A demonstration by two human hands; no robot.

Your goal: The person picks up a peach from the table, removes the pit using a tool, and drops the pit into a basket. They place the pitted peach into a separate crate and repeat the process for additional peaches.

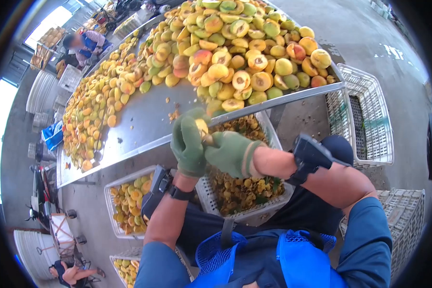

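My left hand (189,144), in a green glove, is closed around a yellow peach piece (201,126) just in front of the metal table's near edge. Beside it, my right hand (230,152), gloved alike, has its fingers curled in against the fruit. Whatever sits between those right fingers is hidden. Halved and whole-looking peaches (261,80) are heaped on the metal table (144,120), several showing reddish-brown centres. Under my hands stands a white crate (279,204) holding brownish pits and scraps (245,192).
Left of my legs, a white crate (108,211) holds peaches, with another peach crate (114,261) nearer. White crates (386,120) stand at the right, more (408,216) by my elbow. One person (89,45) sits across the table, another (72,273) at lower left.
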